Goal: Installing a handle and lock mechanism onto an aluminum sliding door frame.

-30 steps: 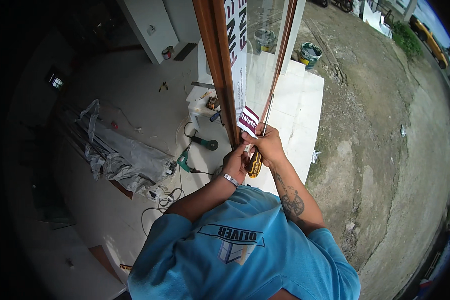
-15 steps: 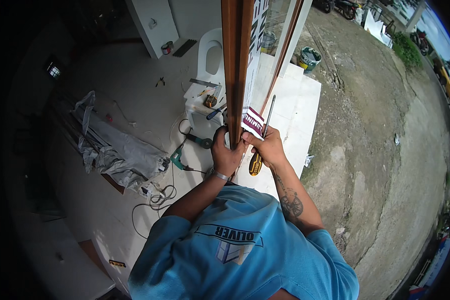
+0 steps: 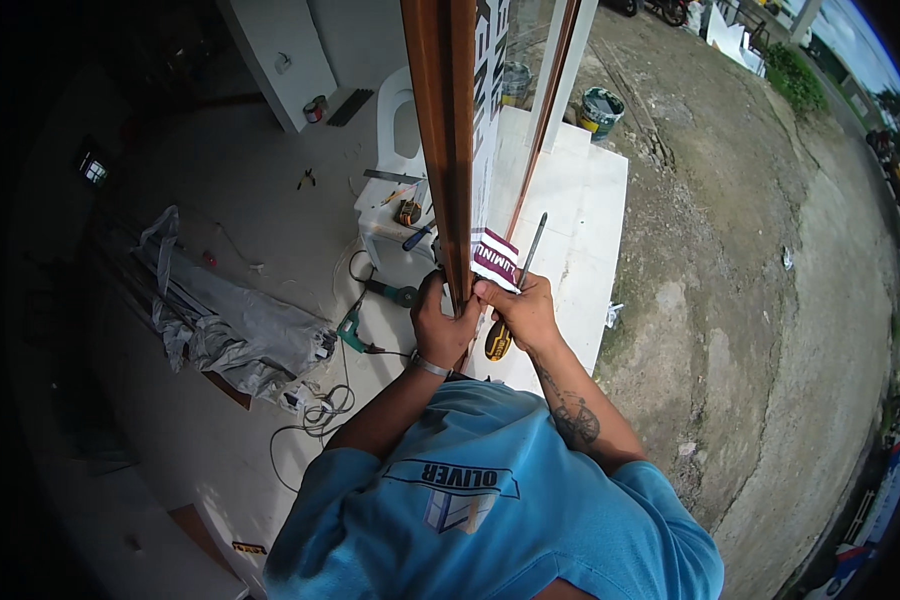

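Note:
A tall brown window or door frame profile [image 3: 448, 150] rises in front of me, with white printed protective film [image 3: 482, 150] along its right side. The film's maroon-and-white lower end [image 3: 495, 258] hangs loose above my right hand. My left hand [image 3: 442, 325] is closed around the lower part of the profile; some fingertips are hidden behind it. In my right hand [image 3: 528, 315] is a screwdriver [image 3: 498, 341] with a yellow-and-black handle, its shaft pointing up and away. The right thumb presses by the film's lower end, next to the profile.
Left of the profile, a white plastic chair [image 3: 395, 215] carries a tape measure [image 3: 409, 211] and other tools. An angle grinder [image 3: 395, 293], a green power tool [image 3: 351, 330] and cables [image 3: 320, 412] lie on the floor. Wrapped profiles [image 3: 240, 315] lie farther left; a paint bucket [image 3: 601, 112] stands right.
The whole view has shifted slightly, so the profile and surroundings sit a little farther left. Both hands keep their grips, and the screwdriver stays in the right hand at nearly the same tilt.

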`<action>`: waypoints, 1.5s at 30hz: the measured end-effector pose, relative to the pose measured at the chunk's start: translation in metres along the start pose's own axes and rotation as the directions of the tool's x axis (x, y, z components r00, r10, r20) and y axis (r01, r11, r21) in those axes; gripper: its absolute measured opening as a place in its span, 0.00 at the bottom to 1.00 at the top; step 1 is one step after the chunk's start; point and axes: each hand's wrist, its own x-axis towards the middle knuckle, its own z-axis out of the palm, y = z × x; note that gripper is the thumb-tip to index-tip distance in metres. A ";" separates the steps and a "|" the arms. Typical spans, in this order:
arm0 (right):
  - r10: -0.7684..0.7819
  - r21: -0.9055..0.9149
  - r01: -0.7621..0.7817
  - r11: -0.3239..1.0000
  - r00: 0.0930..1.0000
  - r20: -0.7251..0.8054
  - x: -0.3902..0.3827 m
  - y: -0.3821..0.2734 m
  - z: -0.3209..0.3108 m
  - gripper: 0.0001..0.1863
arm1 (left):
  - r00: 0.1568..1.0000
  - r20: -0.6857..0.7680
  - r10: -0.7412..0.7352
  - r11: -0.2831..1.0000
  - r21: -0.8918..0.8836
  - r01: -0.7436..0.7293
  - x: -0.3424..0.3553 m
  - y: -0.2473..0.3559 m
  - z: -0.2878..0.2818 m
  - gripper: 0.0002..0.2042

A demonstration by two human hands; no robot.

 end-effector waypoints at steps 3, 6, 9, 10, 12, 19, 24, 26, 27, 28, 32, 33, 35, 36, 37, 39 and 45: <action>0.023 -0.040 -0.023 0.999 1.000 -0.015 0.003 0.005 -0.001 0.09 | 1.000 0.030 0.010 1.000 -0.005 -0.010 0.005 -0.002 -0.002 0.22; 0.055 0.017 -0.054 0.998 0.997 -0.049 0.007 -0.003 0.002 0.08 | 0.997 0.069 0.018 1.000 -0.027 -0.016 0.008 -0.005 -0.001 0.22; 0.052 0.105 -0.044 0.994 0.996 -0.078 0.009 -0.004 0.000 0.10 | 0.970 0.228 0.084 0.989 -0.135 -0.055 0.015 -0.015 -0.005 0.23; 0.059 0.052 -0.054 0.997 0.994 -0.094 0.006 -0.006 0.000 0.10 | 0.943 0.322 0.086 0.974 -0.227 -0.011 0.017 -0.022 -0.009 0.23; 0.098 -0.077 -0.107 0.991 0.989 -0.110 -0.002 -0.010 0.005 0.11 | 0.939 0.339 0.054 0.907 -0.410 0.096 0.021 -0.021 -0.020 0.17; -0.229 -0.189 0.192 0.963 0.954 -0.195 -0.026 0.006 0.021 0.11 | 0.891 0.449 -0.065 0.890 -0.378 0.256 0.039 -0.047 -0.040 0.14; -0.367 -0.261 0.296 0.919 0.884 -0.291 -0.031 0.022 0.029 0.12 | 0.780 0.621 -0.079 0.763 -0.466 0.448 0.059 -0.042 -0.040 0.11; -0.366 -0.248 0.296 0.922 0.875 -0.317 -0.031 0.023 0.035 0.13 | 0.735 0.673 -0.084 0.741 -0.450 0.497 0.068 -0.041 -0.042 0.10; -0.364 -0.238 0.297 0.925 0.873 -0.323 -0.032 0.025 0.038 0.13 | 0.721 0.689 -0.076 0.740 -0.445 0.503 0.073 -0.039 -0.043 0.10; -0.428 -0.282 0.348 0.894 0.850 -0.308 -0.029 0.029 0.038 0.13 | 0.706 0.708 -0.021 0.778 -0.431 0.456 0.080 -0.038 -0.044 0.10; -0.485 -0.338 0.382 0.860 0.818 -0.309 -0.030 0.036 0.042 0.15 | 0.656 0.754 0.028 0.806 -0.406 0.431 0.087 -0.046 -0.043 0.09; -0.486 -0.343 0.379 0.859 0.814 -0.319 -0.030 0.036 0.043 0.15 | 0.650 0.759 0.035 0.804 -0.407 0.433 0.088 -0.049 -0.042 0.09; -0.502 -0.360 0.394 0.846 0.814 -0.291 -0.031 0.035 0.043 0.16 | 0.612 0.790 0.023 0.753 -0.416 0.509 0.089 -0.054 -0.042 0.08; -0.503 -0.364 0.392 0.845 0.813 -0.292 -0.032 0.033 0.042 0.16 | 0.611 0.791 0.025 0.750 -0.419 0.511 0.088 -0.052 -0.042 0.08; -0.485 -0.368 0.372 0.852 0.826 -0.286 -0.034 0.029 0.041 0.16 | 0.632 0.775 0.021 0.766 -0.418 0.488 0.086 -0.048 -0.041 0.08; -0.465 -0.373 0.353 0.858 0.842 -0.274 -0.034 0.027 0.036 0.17 | 0.657 0.754 0.013 0.781 -0.418 0.465 0.083 -0.048 -0.040 0.07; -0.451 -0.370 0.373 0.851 0.880 -0.151 -0.028 0.022 0.025 0.17 | 0.752 0.658 -0.050 0.729 -0.490 0.478 0.066 -0.058 -0.035 0.05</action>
